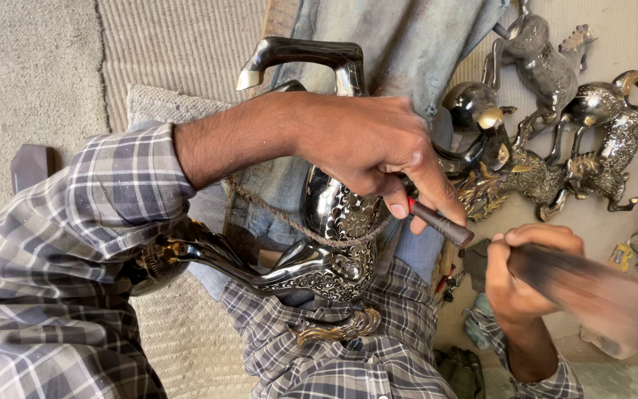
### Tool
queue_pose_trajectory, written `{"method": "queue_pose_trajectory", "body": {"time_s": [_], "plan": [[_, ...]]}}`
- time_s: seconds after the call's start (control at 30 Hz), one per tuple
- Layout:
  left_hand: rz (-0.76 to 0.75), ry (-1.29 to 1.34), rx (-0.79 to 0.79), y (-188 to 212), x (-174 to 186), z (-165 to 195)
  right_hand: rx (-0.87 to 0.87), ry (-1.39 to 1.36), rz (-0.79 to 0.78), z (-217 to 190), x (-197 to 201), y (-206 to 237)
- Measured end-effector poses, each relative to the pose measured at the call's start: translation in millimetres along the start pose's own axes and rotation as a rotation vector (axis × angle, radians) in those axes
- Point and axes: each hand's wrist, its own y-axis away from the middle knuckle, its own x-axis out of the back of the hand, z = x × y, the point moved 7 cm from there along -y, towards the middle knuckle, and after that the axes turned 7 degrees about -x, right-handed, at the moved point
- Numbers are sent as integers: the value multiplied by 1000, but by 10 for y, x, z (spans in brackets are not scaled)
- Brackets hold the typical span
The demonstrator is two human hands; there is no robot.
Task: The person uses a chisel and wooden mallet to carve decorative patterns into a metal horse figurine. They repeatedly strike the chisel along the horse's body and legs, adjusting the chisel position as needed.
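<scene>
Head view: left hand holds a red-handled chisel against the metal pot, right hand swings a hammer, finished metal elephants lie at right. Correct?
One error: the figures at right are horses, not elephants, as the head view shows. The rest stands: left hand holds the red-handled chisel against the metal pot, and right hand swings the blurred hammer.

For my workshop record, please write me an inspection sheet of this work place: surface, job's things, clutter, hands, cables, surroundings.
Surface: ribbed beige mat on the floor; blue cloth over the lap.
Job's things: engraved metal horse figure across the lap, with a rope around it.
Clutter: several finished metal horses lying on the floor; small items near the knee, too small to tell.
Hands: left hand pinches a red-handled chisel near the figure; right hand grips a dark hammer, blurred by motion.
Cables: nothing seen.
Surroundings: a dark block at the mat edge; plaid sleeves.
</scene>
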Motion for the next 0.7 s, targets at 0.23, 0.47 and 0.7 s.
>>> {"method": "queue_pose_trajectory", "body": {"time_s": [0.23,0.47,0.7], "plan": [[28,13,-28,20,9,2,336,341,25,-91,-48,0],[94,-72,66,6,23,-17,-106,-353,179,181,46,115],[46,-38,73,45,45,30,272,156,74,-48,-163,146]]}}
